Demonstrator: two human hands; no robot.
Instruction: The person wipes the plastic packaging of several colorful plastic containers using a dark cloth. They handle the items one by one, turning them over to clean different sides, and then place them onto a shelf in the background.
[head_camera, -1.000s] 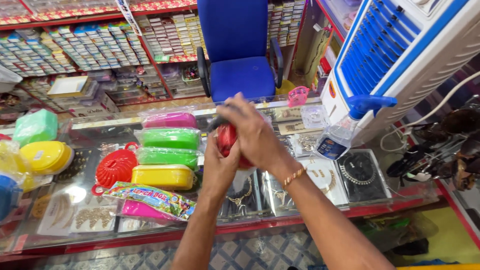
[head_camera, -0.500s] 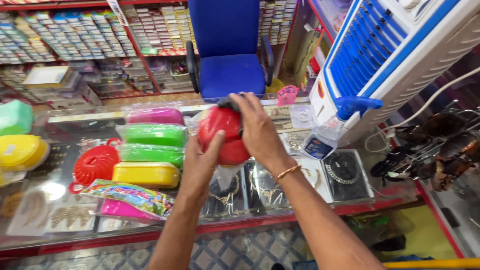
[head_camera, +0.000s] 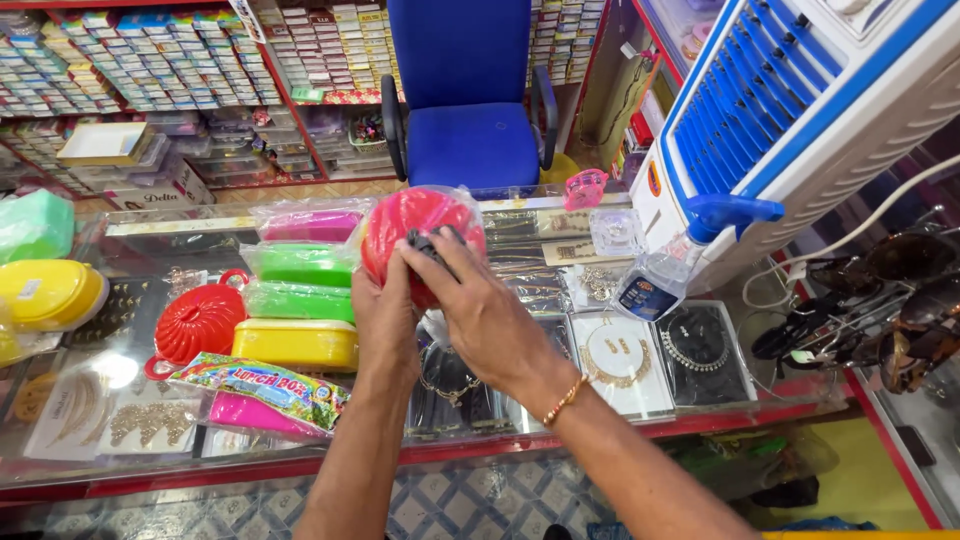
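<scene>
Red and round, the plastic-wrapped bowl (head_camera: 420, 235) is held up over the glass bench (head_camera: 520, 300), the left hand (head_camera: 385, 320) cupping it below so it stays steady while the right hand (head_camera: 480, 315) pinches a small dark thing (head_camera: 428, 243) against it.

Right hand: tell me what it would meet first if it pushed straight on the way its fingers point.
The right hand points up and left, fingertips already on the red round container in clear wrap. That comes first. Beyond it, probably the pink wrapped box, though depth is unclear.
</scene>
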